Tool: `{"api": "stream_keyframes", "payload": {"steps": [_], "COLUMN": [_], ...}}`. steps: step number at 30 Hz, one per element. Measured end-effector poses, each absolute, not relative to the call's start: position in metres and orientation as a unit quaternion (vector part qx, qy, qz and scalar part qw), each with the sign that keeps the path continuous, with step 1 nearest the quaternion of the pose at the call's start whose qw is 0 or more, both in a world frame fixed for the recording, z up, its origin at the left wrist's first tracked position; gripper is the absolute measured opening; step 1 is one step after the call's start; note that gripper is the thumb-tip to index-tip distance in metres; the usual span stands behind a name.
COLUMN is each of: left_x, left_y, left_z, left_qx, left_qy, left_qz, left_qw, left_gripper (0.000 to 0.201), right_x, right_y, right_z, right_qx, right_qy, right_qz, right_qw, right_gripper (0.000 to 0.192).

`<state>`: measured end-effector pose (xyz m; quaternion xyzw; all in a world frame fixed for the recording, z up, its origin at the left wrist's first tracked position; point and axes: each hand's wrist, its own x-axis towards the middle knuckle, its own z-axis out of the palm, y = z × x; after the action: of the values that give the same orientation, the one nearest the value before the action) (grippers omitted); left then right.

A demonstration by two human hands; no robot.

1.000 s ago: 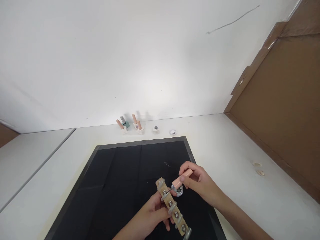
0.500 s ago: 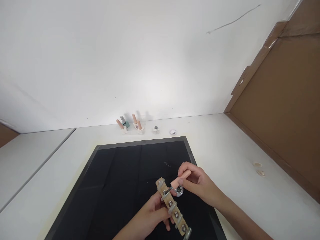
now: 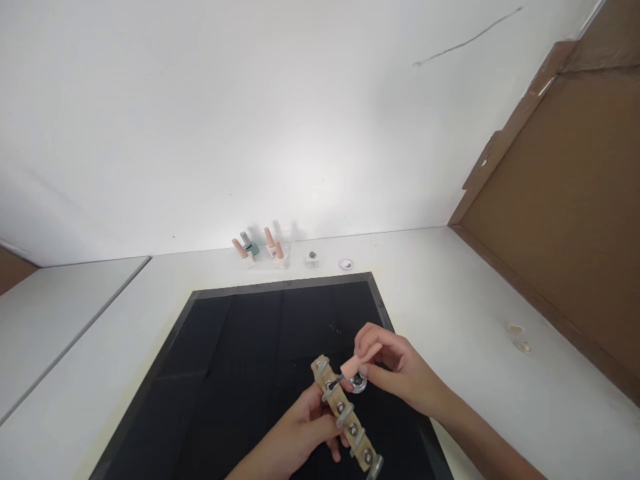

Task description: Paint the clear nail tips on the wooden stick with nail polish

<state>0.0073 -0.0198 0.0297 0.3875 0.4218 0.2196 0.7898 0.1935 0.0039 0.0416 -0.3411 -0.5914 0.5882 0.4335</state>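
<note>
Your left hand [image 3: 307, 423] is at the near centre, over the black mat [image 3: 240, 373]. Its fingers are closed on a tan strip [image 3: 335, 399], gripping it from the left and below. The strip slants from far left to near right. Along it sit round metal studs [image 3: 353, 430] and grey-green nail tips [image 3: 345, 417], the tips lying crosswise and projecting past the strip's edges.

Your right hand [image 3: 397, 370] is just to the right and slightly farther. Its thumb and fingers are pinched on the pink nail-polish cap [image 3: 351, 367]. The cap's dark applicator brush [image 3: 337, 383] points left and near, its end at the second nail tip from the strip's far end; whether the bristles make contact cannot be told. A round silver object [image 3: 359, 383] shows below the cap, partly covered; its type cannot be read.

The mat has a grey border and lies on the white table [image 3: 450, 293]. On the right of the table, two small pale discs [image 3: 515, 329] lie near each other.

Beyond the mat's far edge, a small round dish [image 3: 345, 265] sits rightmost. Left of it stand an uncapped polish bottle [image 3: 313, 261], pink-capped polish bottles [image 3: 280, 261] and a teal bottle [image 3: 253, 249] with a grey cap.

A white wall [image 3: 300, 120] closes the far side; a brown cardboard panel [image 3: 565, 220] stands at the right.
</note>
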Motion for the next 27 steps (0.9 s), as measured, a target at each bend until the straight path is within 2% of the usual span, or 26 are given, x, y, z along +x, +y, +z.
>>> {"api": "stream_keyframes", "payload": {"steps": [13, 21, 27], "left_x": [0.0069, 0.0064, 0.007], "left_y": [-0.0199, -0.0203, -0.0201], "left_z": [0.0282, 0.0268, 0.0275], "left_qx": [0.392, 0.393, 0.393], "left_qy": [0.42, 0.417, 0.42], "left_qz": [0.222, 0.22, 0.22], "left_qw": [0.788, 0.789, 0.788], "left_gripper": [0.04, 0.043, 0.044], "right_x": [0.1927, 0.1898, 0.1913], "right_y": [0.0042, 0.0018, 0.0003], "right_z": [0.0427, 0.0457, 0.0453], "right_qx": [-0.301, -0.325, -0.361], "right_qy": [-0.575, -0.567, -0.588], "right_qz": [0.615, 0.607, 0.581], "right_qw": [0.447, 0.452, 0.431], "right_gripper": [0.011, 0.015, 0.007]}}
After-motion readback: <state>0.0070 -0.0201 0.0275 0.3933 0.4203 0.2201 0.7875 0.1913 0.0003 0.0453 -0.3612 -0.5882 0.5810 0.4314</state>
